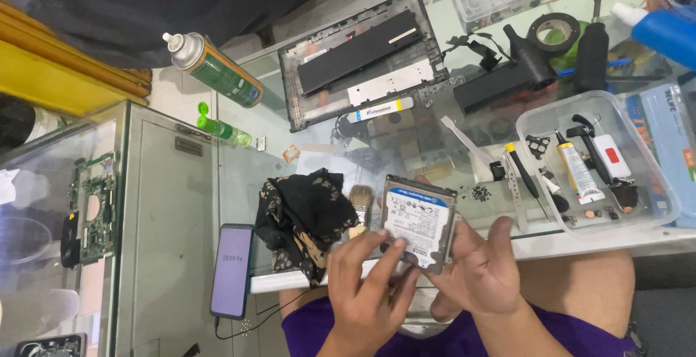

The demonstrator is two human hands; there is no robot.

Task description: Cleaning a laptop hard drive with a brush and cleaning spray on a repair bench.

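Silver hard drive (420, 223) is clamped between both hands: left hand (373, 288) pinching its 7 o'clock corner, right hand (478, 270) cupping its 4 o'clock edge; brush (360, 205) at 9 o'clock.

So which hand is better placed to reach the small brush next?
Probably the left hand. Its fingertips rest on the hard drive's lower left edge, just beside the brush by the dark cloth. The right hand supports the drive from the far side.

A silver hard drive (419, 221) with a blue-and-white label, black cloth (304, 216) patterned tan, green spray can (216, 71).
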